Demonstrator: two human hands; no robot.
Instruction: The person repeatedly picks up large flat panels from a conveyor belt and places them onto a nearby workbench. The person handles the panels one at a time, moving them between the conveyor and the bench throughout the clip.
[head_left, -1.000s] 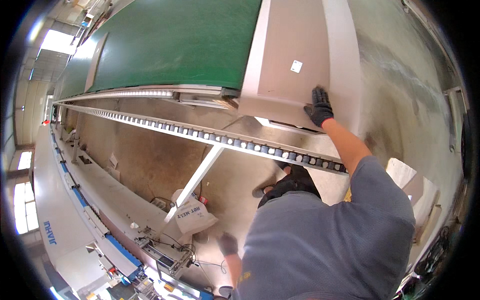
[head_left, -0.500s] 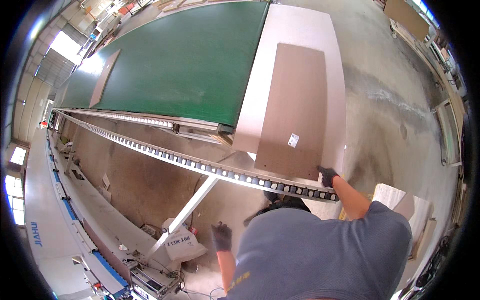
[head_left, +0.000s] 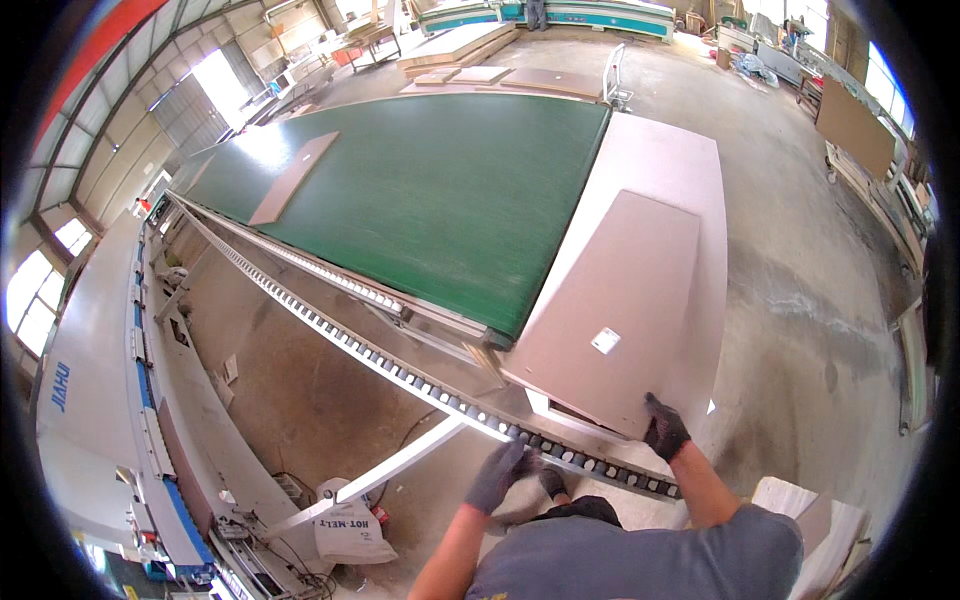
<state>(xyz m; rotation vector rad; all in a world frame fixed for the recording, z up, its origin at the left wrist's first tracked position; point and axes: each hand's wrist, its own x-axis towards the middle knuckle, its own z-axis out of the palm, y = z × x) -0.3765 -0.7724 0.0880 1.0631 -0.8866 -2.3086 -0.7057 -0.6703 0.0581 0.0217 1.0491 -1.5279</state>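
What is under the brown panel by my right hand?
A larger pale board shows past the far end and right side of the brown panel. Whatever lies beneath the panel's middle is covered, so I cannot tell.

We've got a stained grey-brown concrete floor [head_left: 800,350], glaring multi-pane windows [head_left: 30,288] down the left, a pale beige panelled wall [head_left: 135,125] and a long teal-and-white machine [head_left: 610,22] way at the back.

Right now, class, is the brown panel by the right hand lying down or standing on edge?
Lying down. The brown panel shows its broad face and white label upward, with white board visible past its far end.
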